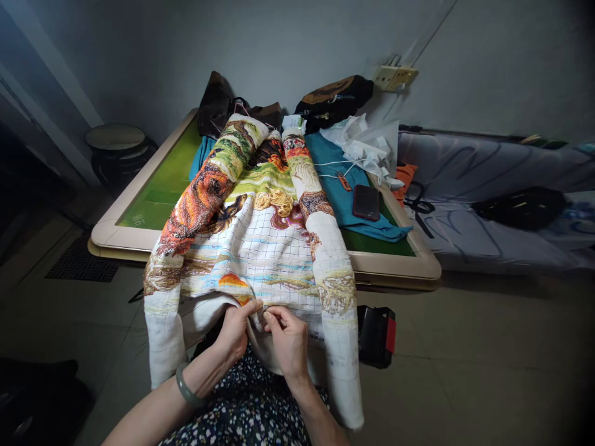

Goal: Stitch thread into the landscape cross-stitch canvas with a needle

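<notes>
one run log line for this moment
left hand: pinching cross-stitch cloth edge | right hand: pinching same edge | cloth: draped from table to lap | phone: on table

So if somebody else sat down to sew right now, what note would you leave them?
Left hand: pinching the near edge of the big white gridded cross-stitch cloth.
Right hand: fingertips pinched at the same spot, right beside the left; any needle is too small to see.
Cloth: draped from the green-topped table down onto the lap.
Yellow thread skeins: lying on the cloth, further up.
Done: colourful stitched pictures along both sides and the top.
Left: much of the gridded middle is bare.
</notes>
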{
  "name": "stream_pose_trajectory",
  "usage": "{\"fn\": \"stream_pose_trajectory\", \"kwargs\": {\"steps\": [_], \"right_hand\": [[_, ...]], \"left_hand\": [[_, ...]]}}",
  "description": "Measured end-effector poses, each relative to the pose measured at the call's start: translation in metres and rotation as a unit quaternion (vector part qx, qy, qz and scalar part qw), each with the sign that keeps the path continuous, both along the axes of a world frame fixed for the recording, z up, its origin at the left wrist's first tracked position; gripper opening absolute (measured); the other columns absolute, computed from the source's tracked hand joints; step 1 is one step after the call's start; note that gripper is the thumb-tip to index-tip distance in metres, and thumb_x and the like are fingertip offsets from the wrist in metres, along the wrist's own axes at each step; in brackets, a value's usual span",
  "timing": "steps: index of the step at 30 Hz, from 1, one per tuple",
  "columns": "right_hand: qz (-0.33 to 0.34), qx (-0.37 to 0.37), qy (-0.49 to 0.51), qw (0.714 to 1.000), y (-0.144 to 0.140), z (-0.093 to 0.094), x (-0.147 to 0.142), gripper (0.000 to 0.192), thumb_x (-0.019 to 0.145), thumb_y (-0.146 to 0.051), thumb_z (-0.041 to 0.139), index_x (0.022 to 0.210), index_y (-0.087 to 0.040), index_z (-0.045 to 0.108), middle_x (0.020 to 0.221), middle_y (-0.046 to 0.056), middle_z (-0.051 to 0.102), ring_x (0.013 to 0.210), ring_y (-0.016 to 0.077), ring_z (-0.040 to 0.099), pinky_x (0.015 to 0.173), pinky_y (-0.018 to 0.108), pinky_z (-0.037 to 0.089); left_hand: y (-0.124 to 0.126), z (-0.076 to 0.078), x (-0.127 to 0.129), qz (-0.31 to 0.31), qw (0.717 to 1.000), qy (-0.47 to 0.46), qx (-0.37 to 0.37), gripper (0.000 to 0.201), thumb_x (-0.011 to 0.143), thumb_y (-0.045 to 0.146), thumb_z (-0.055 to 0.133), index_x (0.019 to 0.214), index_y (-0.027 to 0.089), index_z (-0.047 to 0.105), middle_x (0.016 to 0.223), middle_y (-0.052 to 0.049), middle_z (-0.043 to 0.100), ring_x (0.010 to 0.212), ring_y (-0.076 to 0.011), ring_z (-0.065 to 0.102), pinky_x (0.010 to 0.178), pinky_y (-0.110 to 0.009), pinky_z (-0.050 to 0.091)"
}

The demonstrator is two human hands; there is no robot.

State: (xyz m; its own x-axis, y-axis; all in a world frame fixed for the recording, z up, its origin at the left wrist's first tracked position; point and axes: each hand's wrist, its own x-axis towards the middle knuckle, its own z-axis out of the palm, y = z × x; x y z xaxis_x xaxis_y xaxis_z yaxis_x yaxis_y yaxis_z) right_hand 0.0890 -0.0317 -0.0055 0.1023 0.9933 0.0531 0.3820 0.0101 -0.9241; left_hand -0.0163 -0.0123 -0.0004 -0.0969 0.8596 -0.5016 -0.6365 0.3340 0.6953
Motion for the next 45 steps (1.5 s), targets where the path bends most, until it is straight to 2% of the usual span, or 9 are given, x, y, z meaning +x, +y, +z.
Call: {"fn": "stream_pose_trajectory", "kwargs": {"steps": [10, 16, 28, 36, 45], "right_hand": [[0.033, 0.057, -0.057, 0.996, 0.001, 0.005, 0.003, 0.020, 0.086, -0.020, 0.049, 0.078, -0.018, 0.067, 0.078, 0.006, 0.068, 0.072, 0.0183, 0.062, 0.068, 0.029, 0.048], [0.022, -0.006, -0.009, 1.000, 0.000, 0.002, 0.001, 0.018, 0.084, -0.026, 0.053, 0.078, -0.017, 0.067, 0.073, 0.005, 0.069, 0.066, 0.0176, 0.062, 0.059, 0.025, 0.050], [0.020, -0.110, 0.113, 0.987, 0.004, 0.016, -0.001, 0.020, 0.075, -0.033, 0.058, 0.074, -0.015, 0.067, 0.056, 0.001, 0.061, 0.044, 0.0121, 0.051, 0.043, 0.022, 0.043], [0.004, -0.039, 0.054, 0.998, 0.000, 0.006, -0.002, 0.020, 0.081, -0.031, 0.054, 0.075, -0.016, 0.067, 0.061, 0.002, 0.064, 0.051, 0.0140, 0.057, 0.051, 0.023, 0.047], [-0.015, -0.039, 0.059, 0.997, 0.000, 0.002, -0.005, 0.022, 0.082, -0.033, 0.055, 0.075, -0.016, 0.066, 0.057, 0.001, 0.062, 0.051, 0.0144, 0.057, 0.051, 0.023, 0.046]], "left_hand": [[-0.001, 0.002, 0.001, 0.004, 1.000, -0.012, 0.004, 0.026, 0.056, 0.021, 0.076, 0.078, 0.011, 0.070, 0.077, -0.008, 0.072, 0.075, -0.0217, 0.065, 0.072, -0.031, 0.048], [-0.001, 0.003, 0.001, 0.012, 1.000, -0.002, -0.009, 0.026, 0.054, 0.021, 0.077, 0.076, 0.011, 0.070, 0.077, -0.008, 0.072, 0.073, -0.0206, 0.065, 0.073, -0.030, 0.048], [-0.002, 0.002, 0.001, 0.009, 1.000, -0.004, -0.027, 0.025, 0.054, 0.021, 0.077, 0.075, 0.010, 0.070, 0.076, -0.007, 0.072, 0.070, -0.0192, 0.064, 0.071, -0.030, 0.049], [-0.001, 0.001, 0.001, 0.012, 1.000, -0.002, -0.005, 0.024, 0.055, 0.021, 0.077, 0.075, 0.011, 0.070, 0.073, -0.005, 0.070, 0.066, -0.0172, 0.062, 0.071, -0.030, 0.048], [-0.001, 0.004, 0.002, 0.018, 1.000, -0.007, -0.017, 0.018, 0.054, 0.021, 0.077, 0.066, 0.012, 0.068, 0.064, -0.002, 0.067, 0.057, -0.0137, 0.058, 0.062, -0.027, 0.045]]}}
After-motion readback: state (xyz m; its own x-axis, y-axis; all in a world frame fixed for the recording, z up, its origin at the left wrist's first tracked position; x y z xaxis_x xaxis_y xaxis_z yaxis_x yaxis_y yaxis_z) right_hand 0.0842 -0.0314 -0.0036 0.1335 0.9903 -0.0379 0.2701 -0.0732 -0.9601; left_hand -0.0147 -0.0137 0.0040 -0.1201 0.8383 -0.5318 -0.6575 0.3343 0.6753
